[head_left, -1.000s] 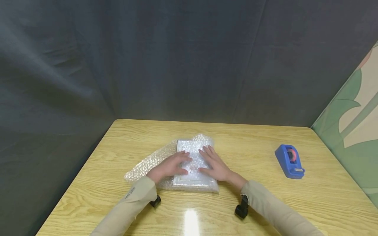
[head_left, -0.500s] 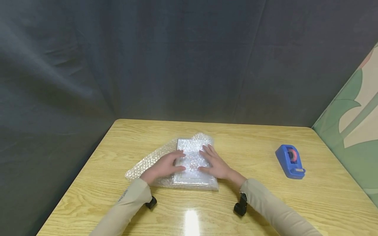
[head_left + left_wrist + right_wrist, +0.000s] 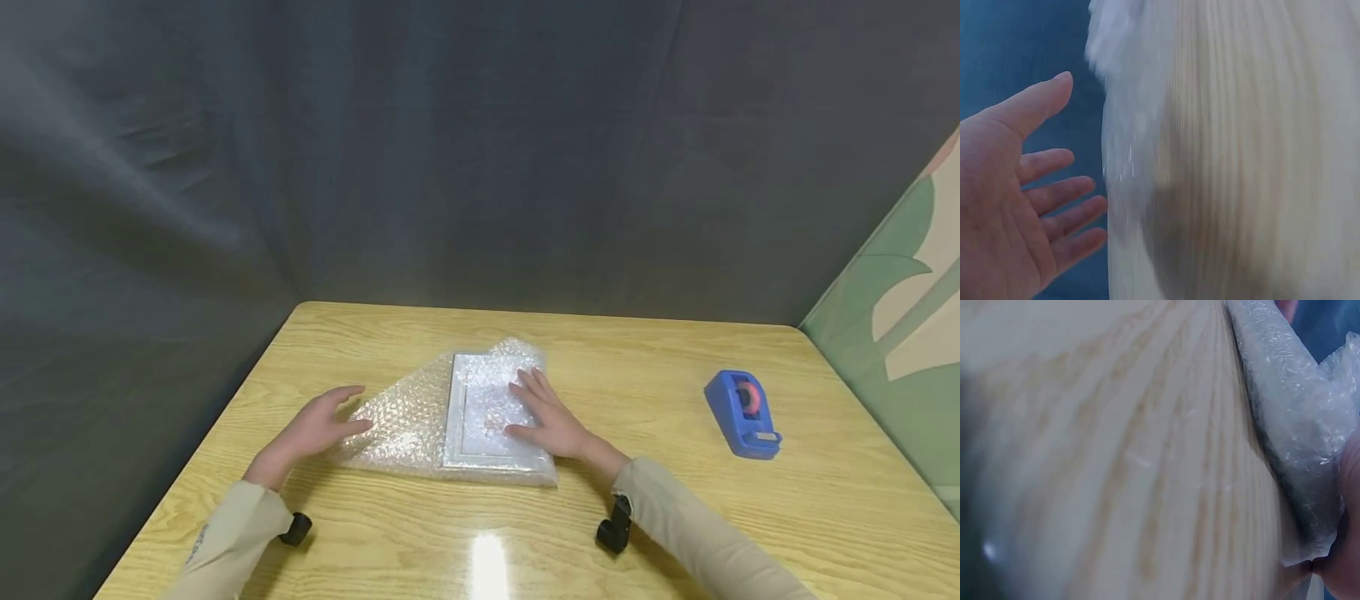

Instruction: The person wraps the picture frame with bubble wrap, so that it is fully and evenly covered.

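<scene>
A white rectangular picture frame (image 3: 487,450) lies flat on the table under bubble wrap (image 3: 408,408), which spreads out to its left in a loose flap. On the frame's right side rests my right hand (image 3: 555,425), fingers spread across the wrapped top. In the right wrist view, the bubble wrap (image 3: 1297,406) folds around the package edge, and only part of that hand shows. My left hand (image 3: 318,425) is at the flap's left end, holding nothing. The left wrist view shows the left hand's (image 3: 1016,187) fingers spread, with the blurred plastic beyond them.
A blue tape dispenser (image 3: 742,414) with a pink-cored roll stands at the right of the wooden table (image 3: 615,367). Dark cloth (image 3: 465,150) hangs behind and to the left. A leaf-patterned panel (image 3: 900,333) borders the right side.
My left hand has slid left off the frame to the flap's far end, and the flap now lies more spread out. My right hand has stayed on the frame.
</scene>
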Tool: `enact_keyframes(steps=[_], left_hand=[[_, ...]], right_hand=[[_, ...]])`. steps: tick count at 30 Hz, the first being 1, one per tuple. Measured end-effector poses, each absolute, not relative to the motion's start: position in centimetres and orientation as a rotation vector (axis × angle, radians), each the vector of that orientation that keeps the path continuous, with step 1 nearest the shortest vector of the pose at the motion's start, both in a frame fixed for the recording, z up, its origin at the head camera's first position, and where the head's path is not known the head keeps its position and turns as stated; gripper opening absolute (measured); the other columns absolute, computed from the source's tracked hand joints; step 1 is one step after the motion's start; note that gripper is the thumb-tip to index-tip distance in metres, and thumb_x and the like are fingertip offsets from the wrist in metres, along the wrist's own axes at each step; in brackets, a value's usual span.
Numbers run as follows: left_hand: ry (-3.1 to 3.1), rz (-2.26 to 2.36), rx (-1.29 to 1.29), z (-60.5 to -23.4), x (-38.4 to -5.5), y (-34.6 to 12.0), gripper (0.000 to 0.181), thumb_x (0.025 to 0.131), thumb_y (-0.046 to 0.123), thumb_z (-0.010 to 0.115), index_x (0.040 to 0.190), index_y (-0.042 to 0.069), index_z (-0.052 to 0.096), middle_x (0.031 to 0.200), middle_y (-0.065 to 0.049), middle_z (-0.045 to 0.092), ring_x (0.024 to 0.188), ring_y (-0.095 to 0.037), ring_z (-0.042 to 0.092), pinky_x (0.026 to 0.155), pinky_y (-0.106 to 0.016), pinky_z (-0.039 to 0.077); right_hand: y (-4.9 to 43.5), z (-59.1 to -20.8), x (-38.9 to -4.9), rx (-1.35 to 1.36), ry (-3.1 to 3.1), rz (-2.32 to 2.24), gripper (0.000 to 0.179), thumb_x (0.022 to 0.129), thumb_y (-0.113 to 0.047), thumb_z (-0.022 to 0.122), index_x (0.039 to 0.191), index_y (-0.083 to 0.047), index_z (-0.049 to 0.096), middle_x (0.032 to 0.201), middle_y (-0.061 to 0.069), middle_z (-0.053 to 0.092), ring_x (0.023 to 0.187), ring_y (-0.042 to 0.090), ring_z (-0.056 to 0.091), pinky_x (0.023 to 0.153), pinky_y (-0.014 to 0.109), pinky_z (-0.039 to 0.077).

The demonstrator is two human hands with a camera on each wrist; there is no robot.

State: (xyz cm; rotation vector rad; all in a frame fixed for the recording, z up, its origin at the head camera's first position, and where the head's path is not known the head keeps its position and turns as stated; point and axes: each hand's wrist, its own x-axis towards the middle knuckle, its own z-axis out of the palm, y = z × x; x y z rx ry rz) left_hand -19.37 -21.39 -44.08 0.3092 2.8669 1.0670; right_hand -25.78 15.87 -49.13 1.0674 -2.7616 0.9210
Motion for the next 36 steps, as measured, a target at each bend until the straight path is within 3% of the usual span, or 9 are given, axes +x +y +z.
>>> enact_keyframes(steps=[6,11,20,28,36], left_hand=[[2.788,1.115,0.200,-44.8,-18.3,-24.4,0.066,0.085,0.033,0.062,0.133,-0.006,0.038,0.125,-0.025,0.048,0.109,-0.040,0.049,0.078,-0.042,0.050],[2.650,1.239,0.208,-45.5,-18.4,-25.6,0.050,0.087,0.025,0.060,0.122,-0.008,0.048,0.104,-0.015,0.057,0.091,-0.027,0.056,0.067,-0.034,0.049],[2.446,1.431,0.203,-45.5,-18.6,-25.8,0.043,0.089,0.015,0.057,0.121,-0.011,0.044,0.093,-0.011,0.055,0.074,-0.018,0.058,0.063,-0.032,0.052],[2.418,1.513,0.265,-42.4,-18.5,-22.8,0.040,0.089,0.019,0.057,0.118,-0.008,0.051,0.101,-0.015,0.058,0.082,-0.019,0.057,0.071,-0.036,0.053],[2.318,1.586,0.422,-41.4,-19.2,-16.0,0.033,0.089,0.012,0.057,0.113,-0.009,0.055,0.096,-0.015,0.061,0.077,-0.012,0.056,0.068,-0.029,0.054]], right_hand=[[16.0,-49.1,-25.7,1.061,-2.745,0.960,0.072,0.082,-0.038,0.061,0.137,0.002,0.036,0.149,0.018,0.014,0.137,0.037,0.001,0.108,0.056,0.009],[15.9,-49.2,-25.7,1.049,-2.757,0.965,0.072,0.083,-0.038,0.061,0.137,0.002,0.035,0.149,0.018,0.014,0.137,0.036,0.000,0.107,0.056,0.009],[15.9,-48.9,-25.5,1.048,-2.764,0.948,0.072,0.083,-0.038,0.060,0.137,0.001,0.035,0.149,0.018,0.013,0.137,0.037,0.000,0.107,0.057,0.009],[15.9,-48.9,-25.5,1.042,-2.763,0.938,0.070,0.083,-0.036,0.061,0.137,0.002,0.036,0.149,0.018,0.015,0.137,0.037,0.001,0.108,0.056,0.010],[15.7,-48.9,-25.4,1.054,-2.746,0.938,0.070,0.083,-0.036,0.060,0.137,0.002,0.035,0.149,0.019,0.015,0.136,0.038,0.001,0.107,0.057,0.010]])
